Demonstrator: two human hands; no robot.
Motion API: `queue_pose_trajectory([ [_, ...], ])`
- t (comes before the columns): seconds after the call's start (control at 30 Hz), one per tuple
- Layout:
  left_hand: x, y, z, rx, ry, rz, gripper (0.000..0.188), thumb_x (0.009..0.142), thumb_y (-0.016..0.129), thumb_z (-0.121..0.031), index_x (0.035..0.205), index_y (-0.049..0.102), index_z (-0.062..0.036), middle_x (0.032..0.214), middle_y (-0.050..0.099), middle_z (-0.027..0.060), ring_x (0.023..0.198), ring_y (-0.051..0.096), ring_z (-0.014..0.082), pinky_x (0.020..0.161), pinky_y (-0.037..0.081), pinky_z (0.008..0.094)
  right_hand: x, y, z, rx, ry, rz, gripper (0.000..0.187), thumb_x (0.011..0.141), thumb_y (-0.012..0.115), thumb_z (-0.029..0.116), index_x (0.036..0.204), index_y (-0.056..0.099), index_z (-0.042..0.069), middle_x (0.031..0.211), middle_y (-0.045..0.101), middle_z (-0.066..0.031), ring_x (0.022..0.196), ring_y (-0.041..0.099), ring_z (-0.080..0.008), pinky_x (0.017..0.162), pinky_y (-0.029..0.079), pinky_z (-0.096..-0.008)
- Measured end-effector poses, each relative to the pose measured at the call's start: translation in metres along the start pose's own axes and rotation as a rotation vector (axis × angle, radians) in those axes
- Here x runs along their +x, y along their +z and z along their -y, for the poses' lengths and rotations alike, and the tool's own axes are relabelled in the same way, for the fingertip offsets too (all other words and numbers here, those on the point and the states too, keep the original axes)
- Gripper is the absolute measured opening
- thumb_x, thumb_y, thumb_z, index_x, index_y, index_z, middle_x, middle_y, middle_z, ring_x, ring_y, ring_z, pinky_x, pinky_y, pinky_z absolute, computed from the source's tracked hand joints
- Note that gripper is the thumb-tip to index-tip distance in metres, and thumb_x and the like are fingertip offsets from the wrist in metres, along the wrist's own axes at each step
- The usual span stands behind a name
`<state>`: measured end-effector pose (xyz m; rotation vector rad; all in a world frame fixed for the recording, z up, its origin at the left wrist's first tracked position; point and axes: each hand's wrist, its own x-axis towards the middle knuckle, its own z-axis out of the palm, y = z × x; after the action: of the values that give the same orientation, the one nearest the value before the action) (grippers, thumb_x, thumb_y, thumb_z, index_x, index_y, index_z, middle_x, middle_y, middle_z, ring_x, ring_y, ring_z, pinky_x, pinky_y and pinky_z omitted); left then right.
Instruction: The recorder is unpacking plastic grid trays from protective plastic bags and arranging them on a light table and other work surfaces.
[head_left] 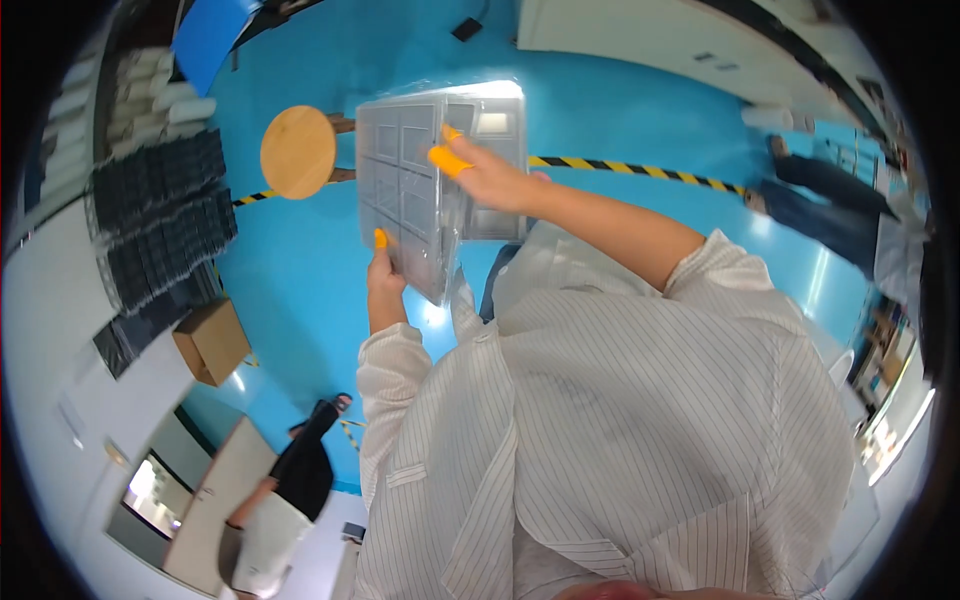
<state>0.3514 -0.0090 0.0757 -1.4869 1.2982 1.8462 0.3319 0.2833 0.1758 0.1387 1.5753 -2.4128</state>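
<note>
Held up in front of me are clear plastic compartment trays (400, 210), upright and slightly tilted, with a glossy, film-like edge. A second section of clear plastic (508, 110) angles off on their right; whether it is a separate tray I cannot tell. My left hand (386, 285) grips the lower left part of the trays, with a yellow finger cot on the digit in front. My right hand (492, 182) reaches across from the right and closes on the edge where the two sections meet. Yellow cots cover its visible fingertips; its other fingers are partly hidden.
A round wooden stool (298, 152) stands beyond the trays on the blue floor. Dark stacked trays (165, 215) and a cardboard box (212, 340) line the left side. One person (290, 500) is at lower left, another (825, 215) at right. Yellow-black tape (640, 171) crosses the floor.
</note>
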Motion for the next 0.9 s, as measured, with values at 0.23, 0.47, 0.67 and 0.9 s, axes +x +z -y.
queue_pose_trajectory([
  [0.23, -0.036, 0.037, 0.014, 0.107, -0.03, 0.005, 0.045, 0.089, 0.042, -0.044, 0.111, 0.05, -0.0049, 0.112, 0.054, 0.0104, 0.1, 0.053, 0.0268, 0.088, 0.043, 0.0465, -0.024, 0.005, 0.002, -0.58, -0.122, -0.192, 0.061, 0.079, 0.059, 0.02, 0.122, 0.028, -0.01, 0.105, 0.05, -0.0274, 0.098, 0.051, -0.0371, 0.083, 0.041, -0.0373],
  [0.47, -0.05, 0.044, 0.034, 0.077, -0.018, 0.085, 0.053, 0.091, 0.029, -0.048, 0.119, 0.042, -0.004, 0.12, 0.048, 0.0122, 0.101, 0.052, 0.0278, 0.088, 0.042, 0.0475, -0.025, 0.0, 0.021, -0.757, 0.014, -0.257, 0.055, 0.067, 0.068, 0.016, 0.106, 0.039, -0.01, 0.086, 0.056, -0.0253, 0.087, 0.054, -0.0396, 0.074, 0.044, -0.0434],
  [0.67, -0.077, 0.048, 0.015, 1.359, -0.168, -0.059, 0.045, 0.088, 0.044, -0.04, 0.106, 0.05, 0.0007, 0.107, 0.053, 0.0171, 0.094, 0.054, 0.0268, 0.078, 0.046, 0.0425, -0.022, -0.036, -0.058, -0.331, 0.238, -0.521, 0.035, 0.074, 0.067, 0.018, 0.097, 0.049, -0.002, 0.076, 0.052, -0.0094, 0.068, 0.053, -0.0221, 0.059, 0.045, -0.034],
  [0.9, -0.162, 0.13, 0.061, 1.585, 1.296, 0.479, 0.084, 0.06, 0.077, -0.034, 0.121, 0.036, 0.0064, 0.119, 0.041, 0.024, 0.11, 0.039, 0.0399, 0.087, 0.037, 0.0443, -0.013, -0.064, -0.033, 0.08, 0.614, -0.416, 0.022, 0.083, 0.059, 0.021, 0.088, 0.049, 0.003, 0.067, 0.045, -0.0037, 0.055, 0.049, -0.0138, 0.04, 0.039, -0.0289],
])
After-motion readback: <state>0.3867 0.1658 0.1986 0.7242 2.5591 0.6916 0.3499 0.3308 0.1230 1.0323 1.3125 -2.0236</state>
